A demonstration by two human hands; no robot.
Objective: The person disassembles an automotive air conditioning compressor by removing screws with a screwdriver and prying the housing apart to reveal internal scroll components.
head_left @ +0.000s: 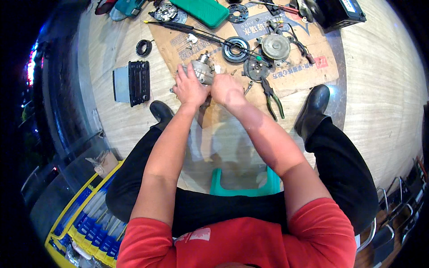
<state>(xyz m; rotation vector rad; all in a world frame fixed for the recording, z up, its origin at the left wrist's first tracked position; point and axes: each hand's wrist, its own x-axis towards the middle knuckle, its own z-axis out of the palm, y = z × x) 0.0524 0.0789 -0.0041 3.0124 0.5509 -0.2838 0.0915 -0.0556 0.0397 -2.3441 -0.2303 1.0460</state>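
1. Red shirt [232, 243] is seen nearest, with both forearms [167, 143] stretched forward.
2. Work is judged partly done: 1 pulley [235, 49] and 1 drilled disc [258, 69] are laid loose; the metal housing [203, 71] is being handled, and what is left inside cannot be told.
3. Over the near-left cardboard [297, 87], that housing is clamped by the left hand [192, 88], fingers spread.
4. Right hand [227, 88] is curled beside it; whether its fingers are closed on anything cannot be told.
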